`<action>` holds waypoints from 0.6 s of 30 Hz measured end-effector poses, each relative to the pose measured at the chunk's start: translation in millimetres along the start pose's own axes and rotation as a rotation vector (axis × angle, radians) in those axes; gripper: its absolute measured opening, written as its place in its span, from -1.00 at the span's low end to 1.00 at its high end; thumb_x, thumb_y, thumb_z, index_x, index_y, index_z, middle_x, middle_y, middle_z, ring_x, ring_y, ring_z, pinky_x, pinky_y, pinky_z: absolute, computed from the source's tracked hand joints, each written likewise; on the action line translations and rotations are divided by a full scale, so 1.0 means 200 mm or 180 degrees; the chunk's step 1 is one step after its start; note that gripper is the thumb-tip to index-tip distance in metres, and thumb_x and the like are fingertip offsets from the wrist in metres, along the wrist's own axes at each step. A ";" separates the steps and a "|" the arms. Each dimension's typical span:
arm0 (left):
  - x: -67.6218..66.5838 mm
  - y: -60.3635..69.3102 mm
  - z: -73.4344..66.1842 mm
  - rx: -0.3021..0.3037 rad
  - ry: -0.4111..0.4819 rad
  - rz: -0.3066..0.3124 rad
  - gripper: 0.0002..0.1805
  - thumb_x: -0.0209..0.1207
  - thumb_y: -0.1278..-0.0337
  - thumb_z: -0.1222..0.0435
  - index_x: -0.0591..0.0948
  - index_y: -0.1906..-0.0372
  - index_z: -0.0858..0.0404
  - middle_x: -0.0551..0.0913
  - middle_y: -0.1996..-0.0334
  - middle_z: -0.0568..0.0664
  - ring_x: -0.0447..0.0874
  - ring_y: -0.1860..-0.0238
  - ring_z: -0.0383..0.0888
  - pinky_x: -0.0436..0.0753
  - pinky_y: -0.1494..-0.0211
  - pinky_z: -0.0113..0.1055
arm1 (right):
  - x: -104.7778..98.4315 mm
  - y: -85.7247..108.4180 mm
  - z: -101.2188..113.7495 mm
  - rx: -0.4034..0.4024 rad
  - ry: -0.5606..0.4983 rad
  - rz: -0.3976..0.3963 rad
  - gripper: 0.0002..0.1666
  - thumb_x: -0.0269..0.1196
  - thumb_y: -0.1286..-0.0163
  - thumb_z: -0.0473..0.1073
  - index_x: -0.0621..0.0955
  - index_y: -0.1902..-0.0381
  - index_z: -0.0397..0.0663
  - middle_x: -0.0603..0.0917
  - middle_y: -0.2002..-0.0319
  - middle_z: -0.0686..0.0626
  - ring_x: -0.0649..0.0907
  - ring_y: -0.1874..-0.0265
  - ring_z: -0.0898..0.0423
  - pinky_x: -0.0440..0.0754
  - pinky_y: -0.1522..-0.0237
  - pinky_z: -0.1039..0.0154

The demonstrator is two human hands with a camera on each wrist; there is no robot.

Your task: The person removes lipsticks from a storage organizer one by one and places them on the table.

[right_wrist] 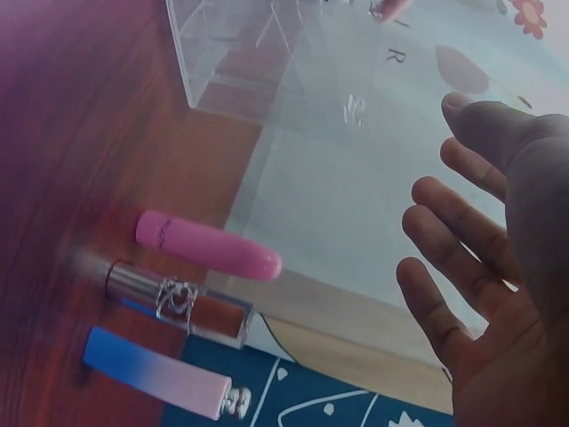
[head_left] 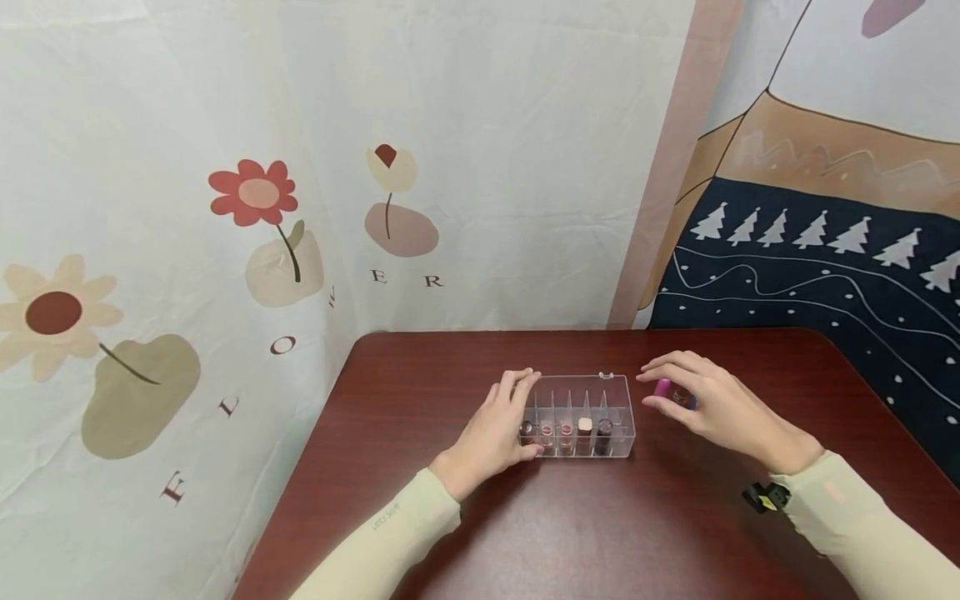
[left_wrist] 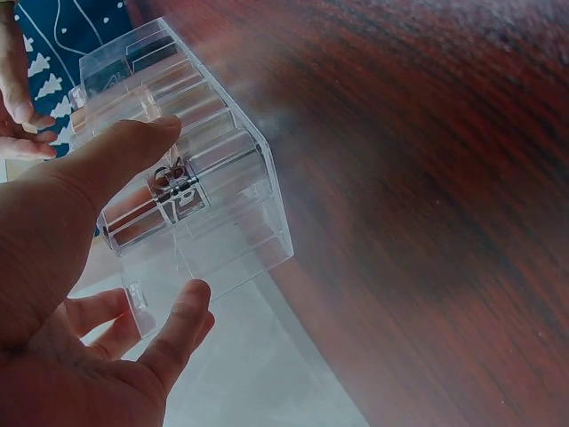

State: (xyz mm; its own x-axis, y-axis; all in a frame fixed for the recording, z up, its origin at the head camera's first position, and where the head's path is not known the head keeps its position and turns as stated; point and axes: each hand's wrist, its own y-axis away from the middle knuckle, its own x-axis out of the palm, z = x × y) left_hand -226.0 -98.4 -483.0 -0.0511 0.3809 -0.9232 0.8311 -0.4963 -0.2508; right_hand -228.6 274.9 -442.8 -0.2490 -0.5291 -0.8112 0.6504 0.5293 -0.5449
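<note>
A clear divided case point(head_left: 618, 417) stands on the table with several lipsticks in its front compartments, among them a dark one point(head_left: 603, 437). My left hand point(head_left: 487, 433) grips the case's left end, thumb at the front and fingers behind; in the left wrist view the thumb of my left hand point(left_wrist: 98, 213) lies against the case point(left_wrist: 240, 160). My right hand point(right_wrist: 498, 267) is held beside three upright tubes, fingers spread, with nothing in it: a pink tube point(right_wrist: 209, 246), a clear-capped lipstick point(right_wrist: 218, 318) and a blue-and-pink tube point(right_wrist: 160, 372). In the head view my right hand point(head_left: 712, 408) partly covers them.
The dark red table point(head_left: 480, 533) reaches back to a pale wall cloth point(head_left: 525, 167) printed with flowers. To the right hangs a dark blue cloth point(head_left: 787, 275) with white trees. A black object point(head_left: 767, 497) shows at my right wrist.
</note>
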 end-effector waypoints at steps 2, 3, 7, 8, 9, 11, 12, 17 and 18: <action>0.00 0.00 0.00 0.0001 -0.0003 -0.0002 0.33 0.86 0.00 0.10 0.31 -0.80 0.26 0.38 -0.70 0.19 0.68 -0.40 0.21 0.83 -0.47 -0.04 | 0.01 0.00 0.01 -0.0029 -0.0038 0.0015 -0.44 0.75 -0.29 -0.22 0.86 -0.22 0.15 0.85 -0.22 0.04 0.69 0.07 0.29 0.62 -0.02 0.59; 0.00 0.00 0.00 0.0002 -0.0002 -0.0001 0.33 0.86 0.00 0.10 0.30 -0.80 0.26 0.38 -0.70 0.19 0.68 -0.40 0.21 0.83 -0.47 -0.04 | 0.02 -0.01 0.01 -0.0048 -0.0065 0.0026 -0.45 0.75 -0.29 -0.23 0.86 -0.22 0.13 0.84 -0.22 0.04 0.67 0.11 0.33 0.63 0.03 0.57; 0.00 0.00 0.00 0.0012 0.0010 -0.0008 0.32 0.86 -0.02 0.11 0.30 -0.81 0.28 0.37 -0.71 0.20 0.68 -0.42 0.22 0.84 -0.46 -0.04 | 0.05 -0.01 0.02 -0.0096 -0.0155 0.0077 -0.60 0.68 -0.48 -0.02 0.86 -0.20 0.10 0.83 -0.20 0.05 0.65 0.18 0.42 0.62 0.10 0.60; 0.00 0.00 0.01 0.0010 0.0014 -0.0005 0.32 0.85 -0.02 0.11 0.30 -0.81 0.27 0.37 -0.71 0.20 0.68 -0.42 0.22 0.84 -0.46 -0.04 | 0.05 -0.01 0.03 -0.0104 -0.0171 0.0090 -0.63 0.64 -0.53 0.05 0.86 -0.19 0.10 0.83 -0.19 0.05 0.64 0.19 0.42 0.62 0.13 0.62; 0.00 -0.01 0.00 0.0010 0.0016 -0.0003 0.32 0.85 -0.03 0.11 0.30 -0.81 0.28 0.37 -0.72 0.20 0.68 -0.43 0.23 0.84 -0.46 -0.05 | 0.06 -0.01 0.03 -0.0105 -0.0175 0.0108 -0.63 0.63 -0.54 0.07 0.86 -0.19 0.12 0.83 -0.19 0.06 0.64 0.19 0.43 0.61 0.14 0.63; 0.00 -0.01 0.01 0.0009 0.0011 0.0001 0.32 0.85 -0.02 0.11 0.30 -0.81 0.28 0.37 -0.72 0.20 0.68 -0.43 0.23 0.83 -0.47 -0.04 | 0.07 -0.01 0.04 -0.0113 -0.0179 0.0125 -0.62 0.66 -0.50 0.05 0.86 -0.17 0.14 0.84 -0.17 0.06 0.64 0.19 0.40 0.60 0.15 0.62; 0.00 -0.01 0.01 0.0005 0.0004 0.0006 0.33 0.85 -0.02 0.10 0.30 -0.81 0.28 0.37 -0.72 0.20 0.68 -0.43 0.23 0.83 -0.48 -0.04 | 0.07 -0.01 0.05 -0.0122 -0.0174 0.0135 -0.61 0.69 -0.47 0.02 0.86 -0.17 0.15 0.84 -0.17 0.07 0.66 0.17 0.38 0.61 0.14 0.60; 0.01 0.00 0.01 -0.0006 -0.0010 0.0027 0.33 0.85 -0.02 0.09 0.29 -0.81 0.27 0.37 -0.72 0.20 0.68 -0.42 0.21 0.82 -0.48 -0.05 | 0.11 -0.02 0.08 -0.0130 -0.0055 0.0207 -0.45 0.79 -0.24 -0.17 0.86 -0.18 0.19 0.85 -0.17 0.12 0.79 -0.09 0.18 0.79 -0.13 0.33; 0.01 0.00 0.01 -0.0012 -0.0006 0.0034 0.34 0.85 -0.02 0.10 0.29 -0.81 0.27 0.36 -0.72 0.20 0.68 -0.42 0.21 0.83 -0.48 -0.05 | 0.11 -0.02 0.09 -0.0133 -0.0038 0.0225 -0.45 0.79 -0.25 -0.18 0.86 -0.18 0.20 0.85 -0.17 0.13 0.80 -0.13 0.14 0.82 -0.17 0.23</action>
State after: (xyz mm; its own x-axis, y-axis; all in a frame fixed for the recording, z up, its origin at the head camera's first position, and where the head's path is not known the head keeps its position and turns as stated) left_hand -227.3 -98.8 -484.8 -0.0432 0.3741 -0.9264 0.8336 -0.4975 -0.2398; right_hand -224.9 249.0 -454.8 -0.1950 -0.4971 -0.8455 0.6354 0.5927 -0.4950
